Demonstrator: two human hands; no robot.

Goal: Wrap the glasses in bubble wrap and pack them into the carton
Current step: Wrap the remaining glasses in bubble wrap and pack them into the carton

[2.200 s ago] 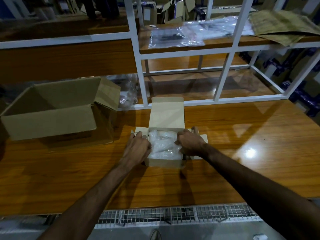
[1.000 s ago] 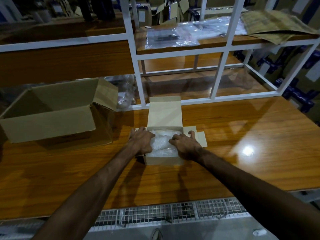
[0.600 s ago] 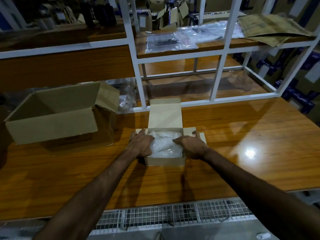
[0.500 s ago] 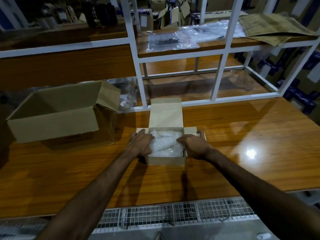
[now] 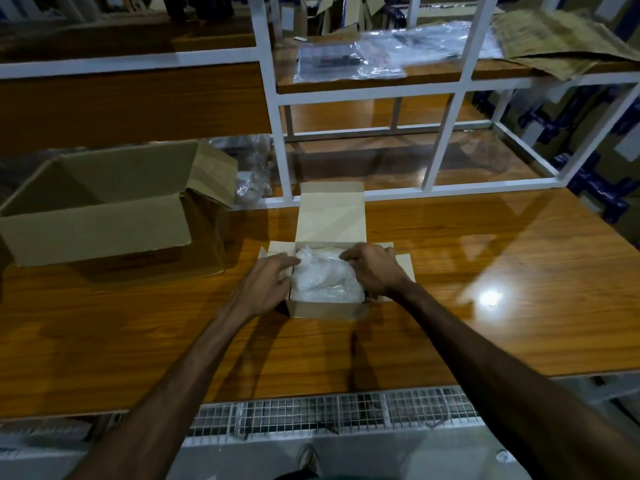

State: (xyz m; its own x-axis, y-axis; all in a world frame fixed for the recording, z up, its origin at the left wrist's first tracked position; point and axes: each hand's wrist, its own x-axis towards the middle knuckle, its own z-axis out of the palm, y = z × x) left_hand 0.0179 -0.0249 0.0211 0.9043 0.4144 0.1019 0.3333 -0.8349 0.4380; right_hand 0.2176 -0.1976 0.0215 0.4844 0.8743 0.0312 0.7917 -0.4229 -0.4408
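1. Small carton (image 5: pixel 329 308) sits on the wooden table (image 5: pixel 485 289), near the middle, lid flap standing up at the far side, side flaps folded outward.
2. Bubble-wrapped bundle (image 5: pixel 323 278) lies inside the small carton, filling most of the opening and rising a little above the rim. Glasses themselves not distinguishable through the wrap.
3. Left hand (image 5: pixel 265 284) lies over the carton's left wall and left flap. Fingers reach forward, loosely together and slightly bent, tips at the left edge of the bundle. Whether they touch the wrap or only the carton wall, cannot tell.
4. Right hand (image 5: pixel 372 271) lies over the carton's right side, covering the right flap. Fingers curl inward over the far right corner of the bundle, tips on the wrap; whether they pinch it or just press it, cannot tell.
5. Bundle lies between the two hands, its near half uncovered, the fingertips of both hands at its far upper edge.
6. Large open carton (image 5: pixel 104 216) stands on the table to the left, well apart from the small one, flaps up.
7. White metal shelf frame (image 5: pixel 273 109) rises behind the table. Clear plastic sheets (image 5: pixel 349 60) and flattened cardboard (image 5: pixel 554 43) lie on its upper shelf.
8. Crumpled clear plastic (image 5: pixel 251 171) sits behind the large carton's right flap.
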